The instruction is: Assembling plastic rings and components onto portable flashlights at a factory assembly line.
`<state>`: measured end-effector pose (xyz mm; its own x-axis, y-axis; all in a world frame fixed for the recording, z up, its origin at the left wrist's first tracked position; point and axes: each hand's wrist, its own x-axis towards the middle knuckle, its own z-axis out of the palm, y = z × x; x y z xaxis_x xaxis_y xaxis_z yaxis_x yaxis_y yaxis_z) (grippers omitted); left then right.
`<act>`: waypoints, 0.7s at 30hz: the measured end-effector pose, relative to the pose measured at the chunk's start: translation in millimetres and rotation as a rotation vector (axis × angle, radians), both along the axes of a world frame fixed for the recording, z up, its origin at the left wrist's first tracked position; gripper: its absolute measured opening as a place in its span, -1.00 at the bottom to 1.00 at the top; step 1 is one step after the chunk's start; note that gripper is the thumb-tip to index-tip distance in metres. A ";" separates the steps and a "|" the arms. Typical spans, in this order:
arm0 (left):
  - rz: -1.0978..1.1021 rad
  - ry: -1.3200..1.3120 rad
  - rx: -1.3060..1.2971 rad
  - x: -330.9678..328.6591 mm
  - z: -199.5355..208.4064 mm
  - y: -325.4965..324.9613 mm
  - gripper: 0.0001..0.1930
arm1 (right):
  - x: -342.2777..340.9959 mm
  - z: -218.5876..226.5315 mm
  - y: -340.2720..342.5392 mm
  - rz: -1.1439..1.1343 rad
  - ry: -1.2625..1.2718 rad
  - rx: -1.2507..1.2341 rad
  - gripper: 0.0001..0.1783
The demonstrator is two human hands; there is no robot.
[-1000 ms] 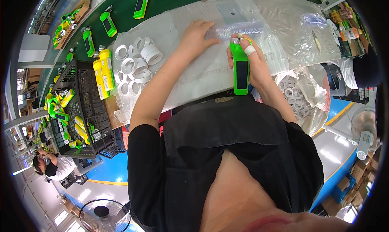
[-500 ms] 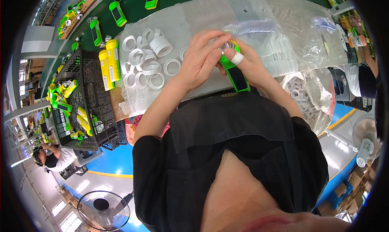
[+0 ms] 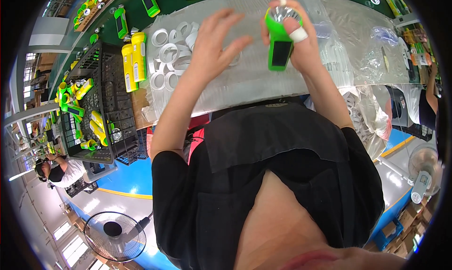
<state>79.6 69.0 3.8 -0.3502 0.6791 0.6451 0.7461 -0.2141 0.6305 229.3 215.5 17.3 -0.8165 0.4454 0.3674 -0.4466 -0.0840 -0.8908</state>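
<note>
Plastic film covers most of the work surface of a green-topped counter (image 3: pixel 254 88) on an indoor work floor, with white rings (image 3: pixel 181 62) grouped at 11 o'clock and 2 yellow torches (image 3: pixel 139 58) at 10 o'clock, beside a black crate (image 3: pixel 117 95). Item under inspection: 1 green torch (image 3: pixel 278 36), held above the counter at 1 o'clock, reflector (image 3: pixel 282 13) upward, body pointing toward 6 o'clock. Of the 2 hands, the right hand (image 3: pixel 306 48) grips it around the head, its wrapped thumb across the near rim; the left hand (image 3: pixel 214 46) is empty, fingers spread, apart from the torch at 12 o'clock. Assessment: the casing appears to be stiff plastic, probably light enough for 1 hand, and smooth enough to slip if loosely held. The bright reflector and dark panel (image 3: pixel 282 52) are judged the parts most liable to smudging or scratching; hold is best taken by the side walls below the head. Markings: pale label-like patches (image 3: pixel 137 71) show on the yellow torches, print too small to read; no legible writing is found on the green torch.
</note>
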 end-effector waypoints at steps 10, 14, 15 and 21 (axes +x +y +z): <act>-0.258 -0.614 -0.072 -4.0 19.8 4.3 -0.64 | -9.4 -26.3 4.3 -0.060 -0.019 0.052 -0.63; -0.173 -0.026 0.025 9.7 35.4 24.2 -0.76 | -10.4 -31.0 6.0 -0.049 -0.006 0.038 -0.61; -0.113 0.032 0.014 17.4 40.5 25.9 -0.77 | -11.2 -32.4 7.0 -0.026 0.028 0.076 -0.59; -0.094 0.270 -0.067 10.1 42.8 30.4 -0.67 | -2.6 -26.0 12.2 0.078 0.014 -0.101 -0.52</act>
<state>89.7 99.4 46.6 -0.1055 0.7443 0.6594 0.8679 -0.2548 0.4264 226.7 227.8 -8.7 -0.8453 0.4159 0.3353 -0.4473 -0.2078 -0.8699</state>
